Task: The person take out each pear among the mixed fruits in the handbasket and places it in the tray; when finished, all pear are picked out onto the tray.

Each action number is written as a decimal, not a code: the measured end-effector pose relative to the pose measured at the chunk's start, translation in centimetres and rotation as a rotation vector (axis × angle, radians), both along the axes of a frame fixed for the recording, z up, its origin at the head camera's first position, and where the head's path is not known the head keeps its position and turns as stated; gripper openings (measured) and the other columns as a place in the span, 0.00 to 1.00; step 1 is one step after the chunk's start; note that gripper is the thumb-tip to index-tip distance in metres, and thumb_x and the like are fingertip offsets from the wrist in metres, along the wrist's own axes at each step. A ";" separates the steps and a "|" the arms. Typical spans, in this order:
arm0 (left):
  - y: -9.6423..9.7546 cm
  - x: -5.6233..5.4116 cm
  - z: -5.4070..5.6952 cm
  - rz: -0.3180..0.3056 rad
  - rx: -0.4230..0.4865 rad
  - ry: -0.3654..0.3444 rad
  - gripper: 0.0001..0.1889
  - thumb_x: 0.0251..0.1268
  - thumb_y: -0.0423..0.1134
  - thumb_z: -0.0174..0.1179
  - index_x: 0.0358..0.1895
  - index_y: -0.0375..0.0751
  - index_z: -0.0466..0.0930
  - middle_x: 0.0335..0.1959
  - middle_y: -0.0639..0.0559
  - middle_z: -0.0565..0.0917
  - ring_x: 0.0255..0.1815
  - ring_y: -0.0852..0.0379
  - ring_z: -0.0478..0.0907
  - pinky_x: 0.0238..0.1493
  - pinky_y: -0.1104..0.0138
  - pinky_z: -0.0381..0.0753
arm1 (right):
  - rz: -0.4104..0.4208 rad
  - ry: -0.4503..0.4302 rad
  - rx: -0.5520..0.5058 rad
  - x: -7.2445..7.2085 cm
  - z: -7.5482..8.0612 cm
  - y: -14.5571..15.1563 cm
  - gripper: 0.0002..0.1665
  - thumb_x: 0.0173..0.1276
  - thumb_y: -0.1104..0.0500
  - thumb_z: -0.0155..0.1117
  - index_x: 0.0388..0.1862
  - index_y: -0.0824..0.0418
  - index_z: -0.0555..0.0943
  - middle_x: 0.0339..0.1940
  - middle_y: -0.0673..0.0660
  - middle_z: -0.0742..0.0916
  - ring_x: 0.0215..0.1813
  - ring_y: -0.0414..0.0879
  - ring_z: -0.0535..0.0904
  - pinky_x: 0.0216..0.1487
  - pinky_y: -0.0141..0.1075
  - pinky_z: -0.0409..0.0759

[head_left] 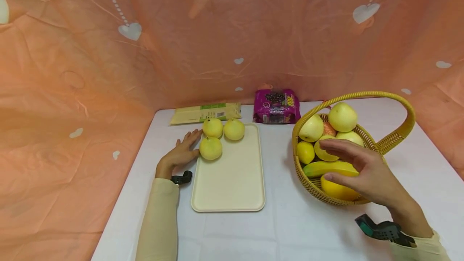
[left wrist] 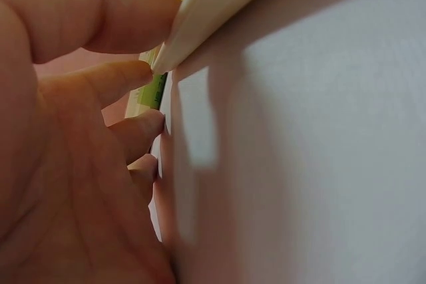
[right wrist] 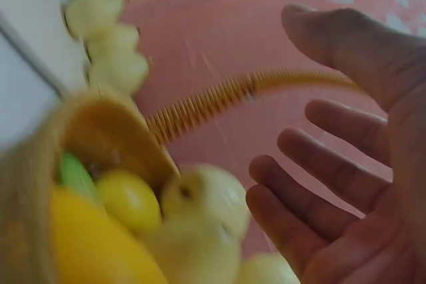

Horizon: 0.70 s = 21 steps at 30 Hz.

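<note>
Hovering at the 4 o'clock side of the golden woven wicker basket [head_left: 313, 191], the right hand [head_left: 369, 170] holds nothing; its fingers and thumb stand spread apart, clear of the fruit in the right wrist view. From this hand, the curved yellow-green banana [head_left: 322, 168] lies toward 9 o'clock, its long axis running roughly 9 to 3. The big pale-yellow round pear [head_left: 342, 117] at the basket's 12 o'clock sits toward 11, and the deep-yellow smooth oval fruit [head_left: 335, 188] toward 8. The wicker handle [head_left: 366, 94] arches beyond the hand, leaving the near side unbarred.

The cream rectangular tray [head_left: 228, 180] lies toward 9 o'clock from the basket, long axis 12 to 6, with three pale-yellow round pears [head_left: 211, 148] grouped at its 11 o'clock end. The left hand [head_left: 181, 152], fingers extended and grasping nothing, rests by the tray's 10 o'clock edge, so the right is much nearer the basket.
</note>
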State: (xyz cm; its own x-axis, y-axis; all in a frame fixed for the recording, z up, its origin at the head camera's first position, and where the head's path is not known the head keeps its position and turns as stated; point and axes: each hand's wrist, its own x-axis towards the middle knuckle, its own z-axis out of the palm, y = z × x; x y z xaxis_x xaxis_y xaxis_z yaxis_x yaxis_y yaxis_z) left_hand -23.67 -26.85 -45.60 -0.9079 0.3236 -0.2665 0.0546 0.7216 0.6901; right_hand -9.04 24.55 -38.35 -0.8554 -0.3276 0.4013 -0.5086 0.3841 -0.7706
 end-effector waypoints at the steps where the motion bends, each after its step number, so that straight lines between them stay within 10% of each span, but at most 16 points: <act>1: 0.0 0.0 0.0 0.000 -0.003 0.001 0.43 0.76 0.38 0.54 0.92 0.48 0.49 0.94 0.41 0.41 0.94 0.38 0.25 0.86 0.34 0.16 | -0.019 0.000 0.005 0.1 0.1 0.7 0.46 0.53 0.81 0.81 0.73 0.66 0.81 0.69 0.49 0.88 0.69 0.33 0.83 0.69 0.19 0.76; 21: -0.2 -0.1 -0.3 0.002 -0.008 0.007 0.43 0.76 0.38 0.54 0.92 0.49 0.49 0.94 0.41 0.41 0.94 0.38 0.25 0.86 0.34 0.17 | -0.162 0.024 0.166 -2.7 -1.2 5.3 0.42 0.52 0.73 0.88 0.68 0.65 0.85 0.64 0.42 0.89 0.62 0.21 0.81 0.63 0.12 0.73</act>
